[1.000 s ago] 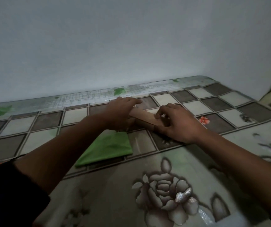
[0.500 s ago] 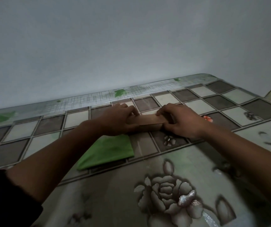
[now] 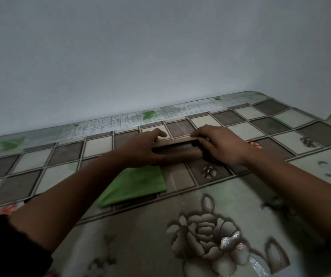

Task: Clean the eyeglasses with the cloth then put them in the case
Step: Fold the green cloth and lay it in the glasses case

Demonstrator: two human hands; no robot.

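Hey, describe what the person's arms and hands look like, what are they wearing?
Both hands, left hand and right hand, are bare: no gloves, rings or watch visible. Forearms are uncovered. A dark, apparently black sleeve sits pushed up the left arm; a dark edge shows at the right arm too.

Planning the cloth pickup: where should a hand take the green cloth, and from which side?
Take the green cloth at its bare near-right corner, coming from the right. It lies flat and folded, the left forearm covers its left part, and both hands, left and right, grip the brown case just beyond it.
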